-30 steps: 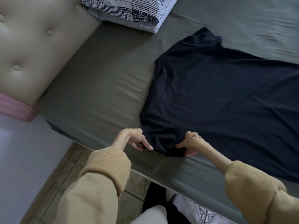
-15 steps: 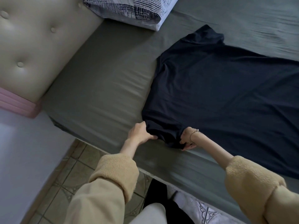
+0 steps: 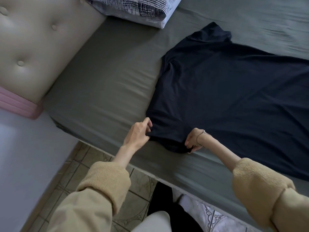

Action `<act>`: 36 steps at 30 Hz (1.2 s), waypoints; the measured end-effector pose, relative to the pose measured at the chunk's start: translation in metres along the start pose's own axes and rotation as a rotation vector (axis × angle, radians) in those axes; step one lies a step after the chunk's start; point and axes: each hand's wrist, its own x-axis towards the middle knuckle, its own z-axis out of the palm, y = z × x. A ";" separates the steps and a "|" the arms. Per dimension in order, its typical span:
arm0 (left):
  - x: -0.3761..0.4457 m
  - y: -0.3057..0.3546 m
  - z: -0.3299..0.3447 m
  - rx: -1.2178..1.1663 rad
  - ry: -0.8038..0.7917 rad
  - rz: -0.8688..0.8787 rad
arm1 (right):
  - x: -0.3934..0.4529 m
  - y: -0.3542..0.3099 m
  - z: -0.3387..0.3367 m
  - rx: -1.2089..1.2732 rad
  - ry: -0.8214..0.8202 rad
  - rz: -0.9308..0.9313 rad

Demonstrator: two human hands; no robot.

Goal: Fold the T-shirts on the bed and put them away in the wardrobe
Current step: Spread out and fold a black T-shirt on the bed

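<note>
Near sleeve gets pinched, fold about to start

The dark T-shirt (image 3: pixel 234 91) is spread flat on the bed (image 3: pixel 103 91), probably so its sleeves can be turned inward cleanly. The near sleeve (image 3: pixel 168 139), right at the mattress edge, is gripped at both corners: the left hand (image 3: pixel 139 131) is curled round one corner, the right hand (image 3: pixel 194 141) is pinched on the other. Both arms are stretched forward, wrists low over the sheet. A patterned pillow (image 3: pixel 133 9) is left beyond

One dark T-shirt (image 3: pixel 234 97), one patterned pillow (image 3: pixel 138 9), two hands, one bracelet (image 3: pixel 199 135).
</note>
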 end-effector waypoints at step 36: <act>0.038 0.023 -0.023 0.218 -0.435 -0.154 | -0.001 -0.024 -0.014 -0.273 -0.407 0.078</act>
